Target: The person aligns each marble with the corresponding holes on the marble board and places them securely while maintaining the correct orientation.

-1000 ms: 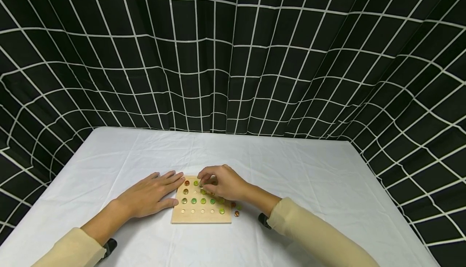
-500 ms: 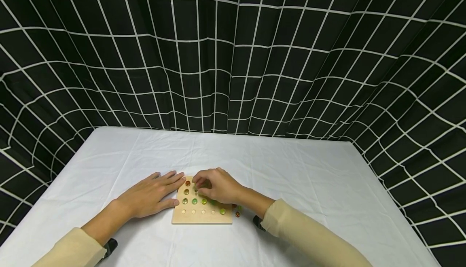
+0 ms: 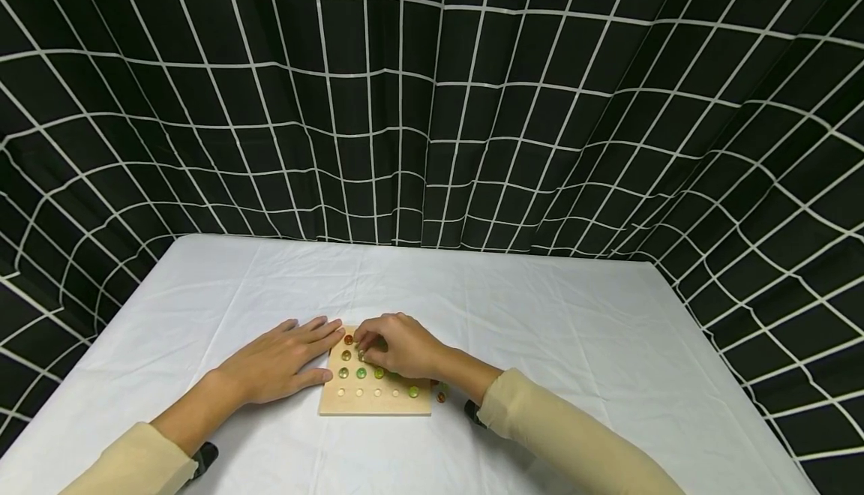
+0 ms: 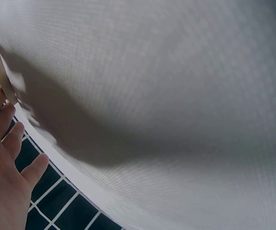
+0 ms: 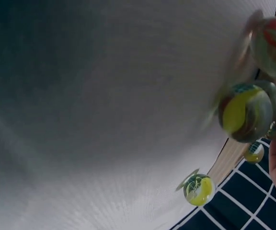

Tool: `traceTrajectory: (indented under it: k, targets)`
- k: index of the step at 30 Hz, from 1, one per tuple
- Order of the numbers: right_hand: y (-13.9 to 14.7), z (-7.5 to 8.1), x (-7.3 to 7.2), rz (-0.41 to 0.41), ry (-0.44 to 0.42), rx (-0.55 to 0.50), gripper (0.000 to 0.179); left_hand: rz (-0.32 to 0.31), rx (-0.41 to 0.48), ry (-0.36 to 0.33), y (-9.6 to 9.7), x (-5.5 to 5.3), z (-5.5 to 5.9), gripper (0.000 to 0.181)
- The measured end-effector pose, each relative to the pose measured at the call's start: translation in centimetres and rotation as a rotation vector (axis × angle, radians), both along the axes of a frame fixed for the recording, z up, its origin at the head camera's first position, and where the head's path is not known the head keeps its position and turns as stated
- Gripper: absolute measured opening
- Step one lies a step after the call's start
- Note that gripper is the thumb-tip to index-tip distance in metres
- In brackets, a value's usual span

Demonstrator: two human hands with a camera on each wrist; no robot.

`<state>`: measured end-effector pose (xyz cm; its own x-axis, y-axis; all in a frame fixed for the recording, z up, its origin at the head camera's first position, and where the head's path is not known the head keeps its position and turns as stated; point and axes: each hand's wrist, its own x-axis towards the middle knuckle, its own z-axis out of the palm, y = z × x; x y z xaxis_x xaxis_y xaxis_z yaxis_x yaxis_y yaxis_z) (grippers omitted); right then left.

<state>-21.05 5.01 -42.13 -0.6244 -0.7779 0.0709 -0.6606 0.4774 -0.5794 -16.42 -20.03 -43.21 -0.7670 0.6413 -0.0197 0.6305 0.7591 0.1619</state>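
A square wooden board [image 3: 374, 406] with rows of round hollows lies on the white cloth in the head view; glass marbles sit in many of them. My left hand [image 3: 280, 360] lies flat with spread fingers, its fingertips and thumb at the board's left edge. Over the board, my right hand [image 3: 403, 346] pinches a clear marble [image 3: 362, 356] between thumb and fingers at a hollow in the second row. A red marble [image 3: 348, 340] sits in the far left corner, a green one [image 3: 361, 373] nearer me. The right hand covers the board's far right part.
Loose marbles lie on the cloth right of the board, among them an orange-brown one [image 3: 441, 397]. In the right wrist view a yellow-swirled marble [image 5: 246, 112] and a smaller one [image 5: 199, 189] rest beside the board. A black curtain with white grid lines [image 3: 418, 105] surrounds the table.
My right hand has moved left and slightly nearer over the board with the pinched marble, from the far row down to the second row. The left hand has stayed put.
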Motion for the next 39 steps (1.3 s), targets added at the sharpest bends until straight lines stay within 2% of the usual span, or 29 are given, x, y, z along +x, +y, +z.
traceTrajectory:
  k: [5,13,17,28,39]
  targets:
    - [0.0,0.2,-0.1,0.005,0.018,-0.013,0.019,0.000,-0.004,0.001,0.0,0.0,0.0,0.069]
    - [1.7,1.3,-0.4,-0.064,-0.013,-0.049,0.023,-0.007,-0.009,0.013,0.0,-0.1,0.0,0.069]
    - [3.2,1.2,-0.9,-0.103,-0.030,-0.055,0.024,-0.005,-0.010,0.019,0.1,0.0,0.0,0.069]
    - [7.3,1.0,-1.3,-0.134,-0.103,-0.140,0.027,-0.009,-0.003,0.031,0.2,-0.1,-0.1,0.068]
    - [10.1,0.2,-1.2,-0.168,-0.096,-0.080,0.028,-0.012,-0.004,0.034,0.2,0.0,-0.1,0.068]
